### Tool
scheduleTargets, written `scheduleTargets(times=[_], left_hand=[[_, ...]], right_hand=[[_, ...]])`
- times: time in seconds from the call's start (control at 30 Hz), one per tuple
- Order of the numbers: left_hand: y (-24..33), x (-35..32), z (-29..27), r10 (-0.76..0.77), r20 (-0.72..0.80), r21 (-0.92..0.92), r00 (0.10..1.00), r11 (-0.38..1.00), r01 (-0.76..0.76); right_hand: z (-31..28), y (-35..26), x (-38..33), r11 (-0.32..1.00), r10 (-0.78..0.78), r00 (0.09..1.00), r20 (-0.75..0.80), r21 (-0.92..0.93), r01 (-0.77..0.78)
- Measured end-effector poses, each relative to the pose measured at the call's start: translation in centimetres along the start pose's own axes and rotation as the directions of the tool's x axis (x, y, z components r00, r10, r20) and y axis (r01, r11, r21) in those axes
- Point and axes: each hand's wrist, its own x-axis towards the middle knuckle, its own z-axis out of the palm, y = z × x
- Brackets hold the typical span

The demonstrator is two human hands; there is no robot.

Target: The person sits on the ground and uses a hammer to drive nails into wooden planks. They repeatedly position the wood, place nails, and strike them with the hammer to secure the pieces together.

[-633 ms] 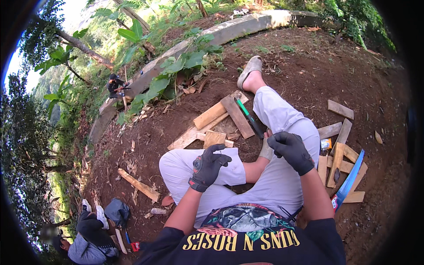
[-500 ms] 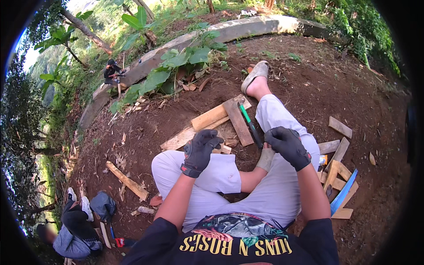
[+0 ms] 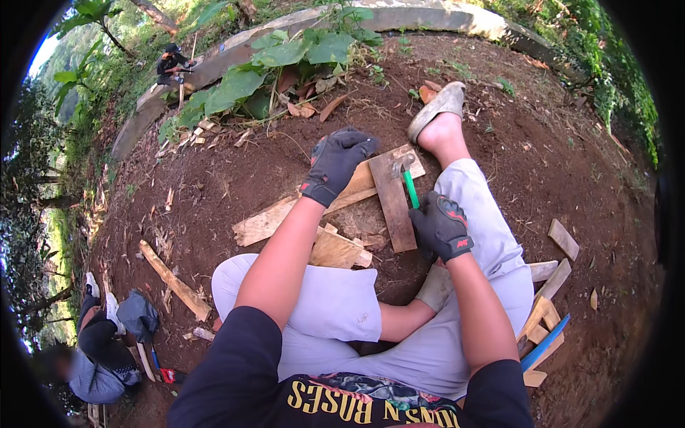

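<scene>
My right hand, in a black glove, is closed round the dark grip of a hammer. The hammer's green shaft shows past my fingers, and its metal head lies over a brown wooden board. Further left and higher, my left hand, also gloved, has its fingers drawn together above a long pale plank; what they pinch, if anything, is too small to make out. The brown board rests across the far end of the long planks. Short wood pieces lie by my bent knee.
Wood offcuts and a blue-bladed saw lie at the right. A wood strip sits on the soil at the left. One person sits at the lower left, another by the low concrete wall. Leafy plants grow there.
My right hand has moved down onto the hammer's grip and closed round it. The left hand has reached forward and slightly right, over the planks. The view has shifted a little.
</scene>
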Motion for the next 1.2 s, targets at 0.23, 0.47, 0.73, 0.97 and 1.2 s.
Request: scheduleTargets(times=[0.23, 0.47, 0.73, 0.97, 1.2], left_hand=[[-4.9, 0.6, 1.5, -0.113, -0.093, -0.108, 0.989, 0.989, 0.103], [-5.7, 0.3, 3.2, -0.02, -0.064, 0.06, 0.998, 0.998, 0.024], [-6.7, 0.0, 1.5, 0.134, 0.148, 0.094, 0.98, 0.984, -0.149], [-7.3, 0.2, 3.2, 0.17, 0.257, 0.235, 0.952, 0.944, -0.232], [-8.1, 0.5, 3.8, 0.164, 0.258, 0.348, 0.952, 0.903, -0.25]], right_hand=[[3.5, -1.7, 0.1, 0.979, -0.114, 0.979, -0.167, -0.187, 0.082], [5.2, -3.0, -0.6, 0.953, -0.179, 0.975, -0.134, -0.271, 0.137], [5.2, -3.3, 0.4, 0.972, -0.157, 0.981, -0.111, -0.191, 0.134], [3.9, -2.1, 0.7, 0.975, -0.143, 0.987, -0.078, -0.18, 0.127], [2.9, -1.7, 0.9, 0.971, -0.148, 0.988, -0.044, -0.198, 0.137]])
